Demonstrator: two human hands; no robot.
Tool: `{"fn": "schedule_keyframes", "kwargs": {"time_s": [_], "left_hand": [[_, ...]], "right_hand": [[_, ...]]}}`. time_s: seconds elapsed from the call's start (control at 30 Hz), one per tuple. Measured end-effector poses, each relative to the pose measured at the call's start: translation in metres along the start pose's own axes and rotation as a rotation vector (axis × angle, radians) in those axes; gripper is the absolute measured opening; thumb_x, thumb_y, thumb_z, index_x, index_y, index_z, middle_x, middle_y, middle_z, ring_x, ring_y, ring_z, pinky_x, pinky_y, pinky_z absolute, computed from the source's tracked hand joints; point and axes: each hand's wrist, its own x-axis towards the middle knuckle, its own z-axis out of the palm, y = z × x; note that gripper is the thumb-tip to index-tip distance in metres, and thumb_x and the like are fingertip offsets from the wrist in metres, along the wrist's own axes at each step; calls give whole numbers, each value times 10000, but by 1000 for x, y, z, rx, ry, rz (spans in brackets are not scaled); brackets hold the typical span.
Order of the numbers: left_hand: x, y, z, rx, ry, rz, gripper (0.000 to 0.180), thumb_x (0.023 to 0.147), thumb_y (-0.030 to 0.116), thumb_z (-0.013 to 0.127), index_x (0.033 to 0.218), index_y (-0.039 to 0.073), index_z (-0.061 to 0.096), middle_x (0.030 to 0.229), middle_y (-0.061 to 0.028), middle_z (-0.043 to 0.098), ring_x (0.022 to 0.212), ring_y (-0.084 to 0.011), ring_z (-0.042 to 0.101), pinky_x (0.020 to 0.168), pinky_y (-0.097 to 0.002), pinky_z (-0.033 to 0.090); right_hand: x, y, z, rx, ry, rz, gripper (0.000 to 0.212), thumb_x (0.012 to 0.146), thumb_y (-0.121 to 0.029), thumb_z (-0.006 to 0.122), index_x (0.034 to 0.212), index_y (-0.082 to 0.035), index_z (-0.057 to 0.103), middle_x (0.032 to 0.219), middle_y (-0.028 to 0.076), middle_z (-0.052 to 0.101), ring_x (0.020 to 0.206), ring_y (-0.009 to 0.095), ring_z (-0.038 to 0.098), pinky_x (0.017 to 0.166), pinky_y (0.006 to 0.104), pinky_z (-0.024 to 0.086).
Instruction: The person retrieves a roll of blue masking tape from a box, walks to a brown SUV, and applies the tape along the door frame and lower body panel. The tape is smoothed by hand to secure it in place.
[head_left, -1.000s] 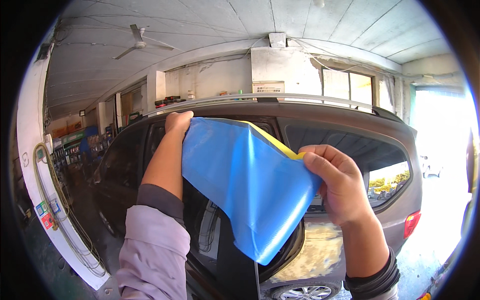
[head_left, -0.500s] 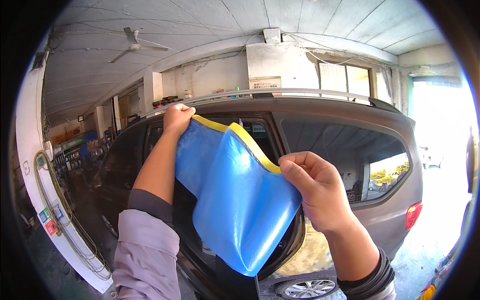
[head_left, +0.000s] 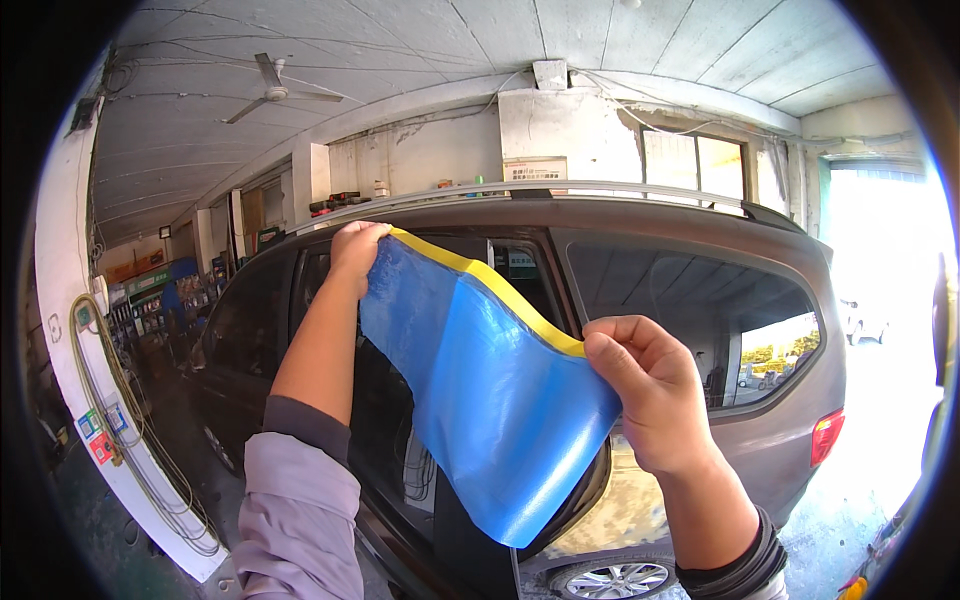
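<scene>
Between my two hands hangs a sheet of blue masking film [head_left: 490, 400] with a yellow tape strip [head_left: 500, 287] along its top edge. My left hand [head_left: 357, 248] pinches the far upper-left corner of that strip, up near the car's roof. Lower and nearer, my right hand [head_left: 645, 395] pinches the strip's right end between thumb and fingers. The film slopes down from left to right, and its loose lower part covers much of the open rear door area of a brown car [head_left: 745, 235]. Whether the tape touches the car cannot be told.
The car's rear side window [head_left: 690, 310] lies right of the film, above a sanded, yellowish patch [head_left: 610, 500] and a rear wheel [head_left: 615, 580]. A roof rail [head_left: 620, 188] runs along the top. A white pillar with looped hoses [head_left: 90, 350] stands at left.
My right hand has moved slightly right and down, drawing the yellow strip straighter. The blue film is spread wider with its fold flattened. My left hand still grips its corner.
</scene>
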Motion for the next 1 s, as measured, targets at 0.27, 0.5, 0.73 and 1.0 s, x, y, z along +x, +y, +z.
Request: {"fn": "schedule_keyframes", "kwargs": {"time_s": [0.27,0.5,0.73,1.0], "left_hand": [[18,9,7,-6,-68,14,194,1018,210,709,1054,20,724,972,-79,742,851,-196,707,794,-368,574],[70,-2,31,232,63,55,357,966,258,765,1133,-57,780,1106,-181,796,991,-276,758,899,-423,566],[90,-1,34,630,68,-51,355,775,112,743,1062,-94,782,1179,-304,770,1117,-392,768,930,-465,573],[99,26,28,1472,-474,219,455,736,220,784,1094,-61,792,1099,-280,772,1025,-362,778,846,-463,586]], "right_hand": [[-6,0,-6,-1,25,-44,250,1076,-153,721,1202,56,665,998,65,768,864,57,672,780,213,536],[8,-16,15,5,27,-208,261,1074,-206,745,1204,16,704,1059,10,723,943,58,631,880,218,501],[70,-53,34,-202,79,-373,356,1061,-352,730,1089,3,727,874,-16,672,767,64,601,740,217,486],[68,-48,19,-112,162,-161,308,1064,-292,730,1122,10,708,877,24,690,708,67,640,660,200,513]]}}
